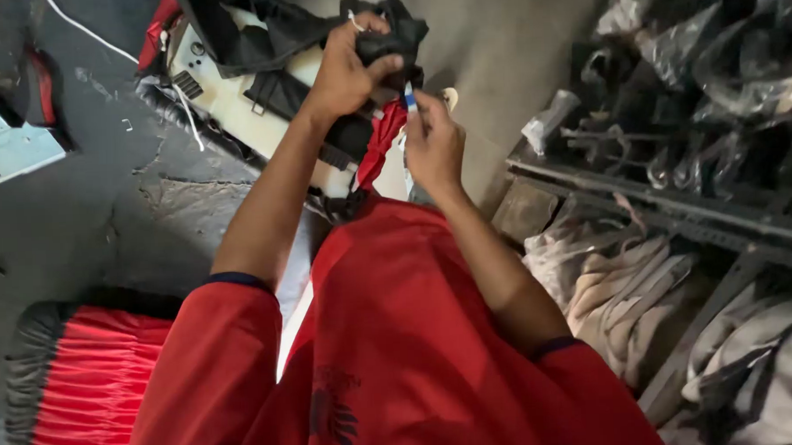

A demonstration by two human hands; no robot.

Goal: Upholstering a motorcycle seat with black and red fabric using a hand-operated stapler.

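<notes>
My left hand (348, 68) is closed on a bunched piece of black fabric (393, 35) held up over a cream-coloured sewing machine (234, 95). Just below it my right hand (433, 142) pinches a small blue-and-white tool (410, 96), whose tip touches the fabric. A strip of red cloth (377, 144) hangs between the two hands. Red sleeves and a red shirt fill the lower frame.
A red and black pleated piece (86, 382) lies at the lower left. A dark metal rack (676, 204) on the right holds black bagged items above and beige cloth bundles (618, 285) below. A white bracket (16, 148) sits on the grey floor at far left.
</notes>
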